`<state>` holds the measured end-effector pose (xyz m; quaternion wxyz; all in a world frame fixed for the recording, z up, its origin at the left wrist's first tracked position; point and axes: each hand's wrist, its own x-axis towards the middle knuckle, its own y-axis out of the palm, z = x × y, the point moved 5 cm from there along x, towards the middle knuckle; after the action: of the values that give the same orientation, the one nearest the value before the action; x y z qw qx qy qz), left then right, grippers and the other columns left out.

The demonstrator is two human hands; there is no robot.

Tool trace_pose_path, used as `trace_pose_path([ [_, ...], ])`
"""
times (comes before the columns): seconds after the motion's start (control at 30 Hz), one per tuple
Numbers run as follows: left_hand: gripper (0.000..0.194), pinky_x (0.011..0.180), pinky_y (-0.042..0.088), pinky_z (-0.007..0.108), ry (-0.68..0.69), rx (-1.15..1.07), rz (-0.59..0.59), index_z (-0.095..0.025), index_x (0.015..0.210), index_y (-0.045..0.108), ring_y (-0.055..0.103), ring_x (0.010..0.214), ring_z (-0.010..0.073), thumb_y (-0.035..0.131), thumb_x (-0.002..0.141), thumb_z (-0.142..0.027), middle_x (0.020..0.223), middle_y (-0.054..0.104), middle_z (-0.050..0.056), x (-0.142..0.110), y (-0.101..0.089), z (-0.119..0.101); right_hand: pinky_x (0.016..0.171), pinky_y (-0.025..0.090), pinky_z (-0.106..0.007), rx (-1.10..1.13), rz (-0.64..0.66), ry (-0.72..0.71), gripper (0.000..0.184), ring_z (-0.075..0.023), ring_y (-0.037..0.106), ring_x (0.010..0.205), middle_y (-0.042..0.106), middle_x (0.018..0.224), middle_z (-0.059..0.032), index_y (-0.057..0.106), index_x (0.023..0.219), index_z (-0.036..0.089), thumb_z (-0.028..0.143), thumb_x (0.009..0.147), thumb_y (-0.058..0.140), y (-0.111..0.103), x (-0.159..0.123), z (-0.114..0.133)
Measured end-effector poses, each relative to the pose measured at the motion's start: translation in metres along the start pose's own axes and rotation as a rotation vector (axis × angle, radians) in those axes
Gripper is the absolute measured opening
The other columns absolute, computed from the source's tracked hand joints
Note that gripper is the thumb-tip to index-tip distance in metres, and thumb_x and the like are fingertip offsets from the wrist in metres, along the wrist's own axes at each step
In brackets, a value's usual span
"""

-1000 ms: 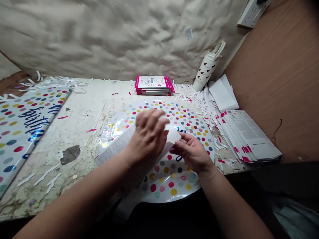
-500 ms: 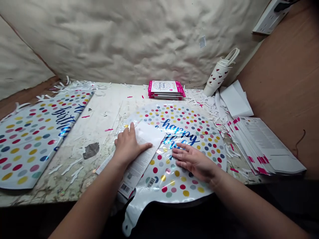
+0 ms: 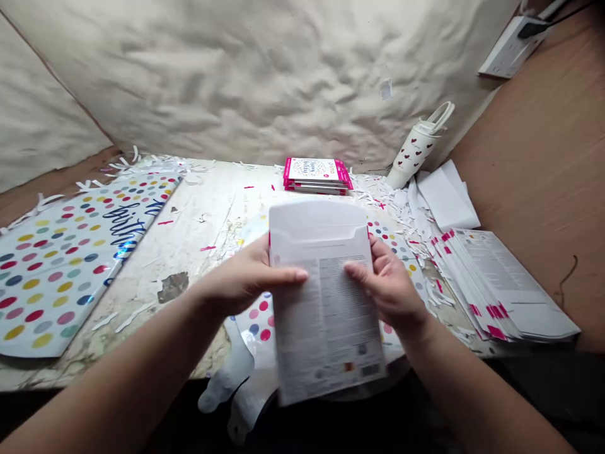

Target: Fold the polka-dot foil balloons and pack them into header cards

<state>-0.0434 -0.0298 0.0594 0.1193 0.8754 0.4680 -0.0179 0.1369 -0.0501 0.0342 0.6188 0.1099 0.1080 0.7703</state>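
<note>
Between my two hands I hold a white printed envelope (image 3: 326,309) with its back facing me and its top flap raised. My left hand (image 3: 265,271) grips its left edge, thumb lying across the front. On the right edge my right hand (image 3: 392,284) is closed the same way, with the thumb on the printed text. Beneath the envelope lies a dotted foil balloon (image 3: 259,321), mostly hidden; its white tail (image 3: 253,397) hangs over the table's front edge, with another tail beside it.
More dotted foil balloons (image 3: 57,277) lie flat at the left. A pink-edged stack of packed envelopes (image 3: 316,171) sits at the back. On the right are a fanned pile of envelopes (image 3: 501,284), white paper (image 3: 449,195) and a heart-patterned tumbler (image 3: 416,148). Paper scraps (image 3: 373,186) litter the table.
The envelope has been lifted off the balloon and turned upright in front of me. My right hand has left the balloon and now grips the envelope's right edge.
</note>
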Motion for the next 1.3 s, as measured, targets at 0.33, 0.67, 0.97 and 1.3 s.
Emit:
trace_pose_path([
  [0.33, 0.037, 0.033, 0.022, 0.018, -0.305, -0.089, -0.098, -0.013, 0.054, 0.050, 0.035, 0.030, 0.0059, 0.057, 0.073, -0.045, 0.036, 0.045, -0.003, 0.011, 0.035, 0.104, 0.079, 0.044, -0.031, -1.332, 0.001, -0.287, 0.018, -0.0179, 0.057, 0.084, 0.063, 0.088, -0.0071, 0.063, 0.090, 0.017, 0.013, 0.085, 0.046, -0.005, -0.011, -0.006],
  [0.67, 0.052, 0.041, 0.031, 0.020, -0.230, 0.185, -0.013, -0.014, 0.042, 0.050, 0.043, 0.036, 0.0084, 0.049, 0.080, -0.050, 0.038, 0.048, 0.000, 0.005, 0.037, 0.097, 0.074, 0.044, -0.029, -1.359, 0.019, -0.320, 0.019, -0.0184, 0.057, 0.080, 0.063, 0.084, -0.0070, 0.063, 0.086, 0.017, 0.014, 0.087, 0.044, 0.017, -0.020, -0.018],
  [0.97, 0.039, 0.039, 0.032, 0.021, -0.314, 0.053, 0.005, -0.013, 0.050, 0.054, 0.044, 0.036, 0.0100, 0.047, 0.077, -0.041, 0.039, 0.049, 0.000, 0.000, 0.043, 0.090, 0.067, 0.041, -0.026, -1.485, 0.186, -0.259, 0.018, -0.0171, 0.058, 0.075, 0.064, 0.079, -0.0050, 0.061, 0.085, 0.016, 0.011, 0.086, 0.043, 0.019, -0.023, -0.016],
  [1.3, 0.036, 0.042, 0.038, 0.021, -0.336, 0.171, 0.006, -0.013, 0.052, 0.055, 0.049, 0.040, 0.0113, 0.048, 0.075, -0.039, 0.043, 0.053, 0.001, -0.003, 0.049, 0.077, 0.058, 0.036, -0.028, -1.698, 0.143, -0.362, 0.017, -0.0188, 0.054, 0.068, 0.060, 0.075, -0.0069, 0.057, 0.077, 0.015, 0.010, 0.082, 0.042, 0.026, -0.024, -0.006],
])
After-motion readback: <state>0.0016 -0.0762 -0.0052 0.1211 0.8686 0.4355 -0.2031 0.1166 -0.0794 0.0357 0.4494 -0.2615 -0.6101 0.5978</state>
